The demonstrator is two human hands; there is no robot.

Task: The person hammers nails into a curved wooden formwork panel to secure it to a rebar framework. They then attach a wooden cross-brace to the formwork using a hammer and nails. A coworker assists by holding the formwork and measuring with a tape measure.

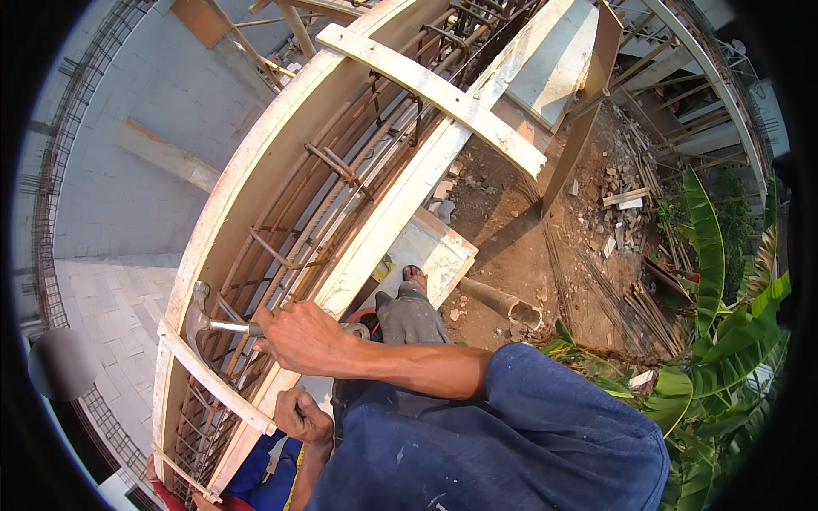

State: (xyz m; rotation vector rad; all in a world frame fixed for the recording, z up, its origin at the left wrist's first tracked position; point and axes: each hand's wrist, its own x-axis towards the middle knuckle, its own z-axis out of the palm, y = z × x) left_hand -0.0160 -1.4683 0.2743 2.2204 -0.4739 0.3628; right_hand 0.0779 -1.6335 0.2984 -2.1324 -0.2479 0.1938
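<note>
My right hand (300, 338) is wrapped round the handle of a claw hammer (230, 326), held sideways across the formwork. The hammer's steel head is over the outer formwork board (223, 200), near a short wooden crosspiece (213, 380). That crosspiece spans the two boards. My left hand (303, 417) is closed, fingers curled, close to the crosspiece's near end and beside the inner board (383, 217). Whatever its fingers may hold is hidden. Between the boards runs a cage of rusty rebar (298, 247).
A longer crosspiece (434, 95) bridges the boards farther up. My foot (414, 278) rests by a pale plank (434, 253) above a dirt floor with rubble (618, 213). Banana leaves (703, 251) stand at right. Another person's red sleeve (166, 494) shows at lower left.
</note>
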